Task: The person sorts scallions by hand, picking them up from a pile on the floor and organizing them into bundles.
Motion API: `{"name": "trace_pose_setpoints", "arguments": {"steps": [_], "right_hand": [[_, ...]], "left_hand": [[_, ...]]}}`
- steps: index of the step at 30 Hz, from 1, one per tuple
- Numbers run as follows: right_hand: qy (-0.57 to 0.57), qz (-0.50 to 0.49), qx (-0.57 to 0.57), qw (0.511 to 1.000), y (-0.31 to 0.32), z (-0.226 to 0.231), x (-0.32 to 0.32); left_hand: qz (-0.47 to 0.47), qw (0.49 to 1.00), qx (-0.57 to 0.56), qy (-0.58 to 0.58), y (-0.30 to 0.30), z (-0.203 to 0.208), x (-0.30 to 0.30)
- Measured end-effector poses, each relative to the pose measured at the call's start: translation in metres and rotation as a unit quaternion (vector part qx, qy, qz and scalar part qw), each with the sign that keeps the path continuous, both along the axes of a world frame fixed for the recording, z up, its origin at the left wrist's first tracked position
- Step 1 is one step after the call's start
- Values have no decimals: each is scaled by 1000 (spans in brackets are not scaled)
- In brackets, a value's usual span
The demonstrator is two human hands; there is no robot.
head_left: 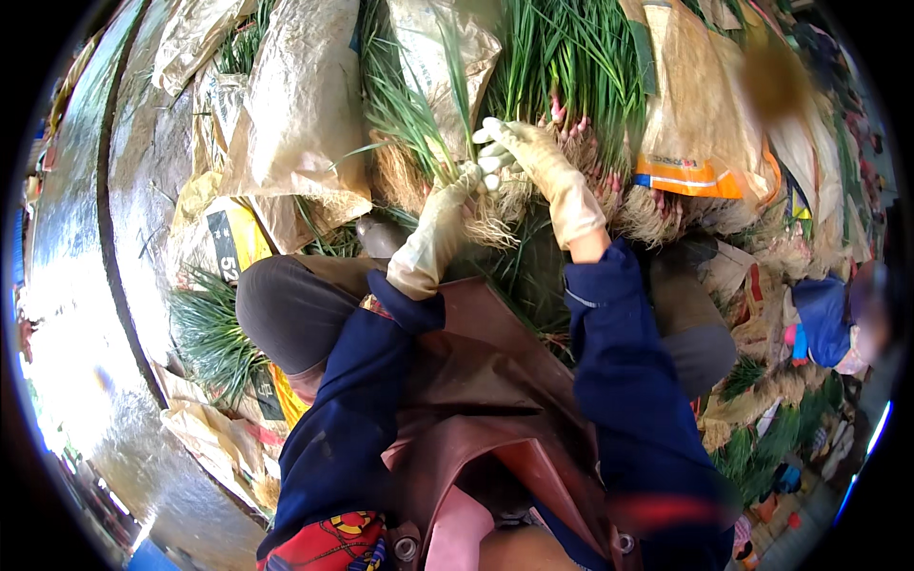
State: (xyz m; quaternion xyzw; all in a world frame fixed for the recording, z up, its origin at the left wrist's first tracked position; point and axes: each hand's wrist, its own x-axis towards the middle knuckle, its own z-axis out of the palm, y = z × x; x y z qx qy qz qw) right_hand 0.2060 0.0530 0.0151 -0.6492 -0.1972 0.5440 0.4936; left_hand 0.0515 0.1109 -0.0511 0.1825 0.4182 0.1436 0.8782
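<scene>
My left hand [446, 214], in a pale rubber glove, is closed around a small bunch of green garlic [428, 133]. Its long green leaves fan upward, and pale stringy roots [490, 228] hang below the fist. Close beside the bunch is my right hand [528, 157], gloved alike, its fingers bent slightly and apart, pointing left. Whether its fingertips touch a leaf I cannot make out. Just beyond it lies a thick pile of the same plants [571, 67], with pinkish stem bases and tangled roots.
Woven sacks [300, 105] lie ahead and left; an orange-edged sack [695, 143] is ahead on the right. More greens [219, 333] lie left of my knee. A wet grey floor [143, 285] runs along the left. My brown apron [486, 371] covers my lap.
</scene>
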Motion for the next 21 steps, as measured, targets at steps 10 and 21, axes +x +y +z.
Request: {"name": "trace_pose_setpoints", "arguments": {"steps": [10, 21], "right_hand": [[-10, -17, 50, 999, 13, -24, 2], [-233, 151, -146, 950, -68, 14, 45]], "left_hand": [[-84, 995, 42, -26, -4, -7, -10], [-246, 941, 189, 136, 24, 57, -24]]}}
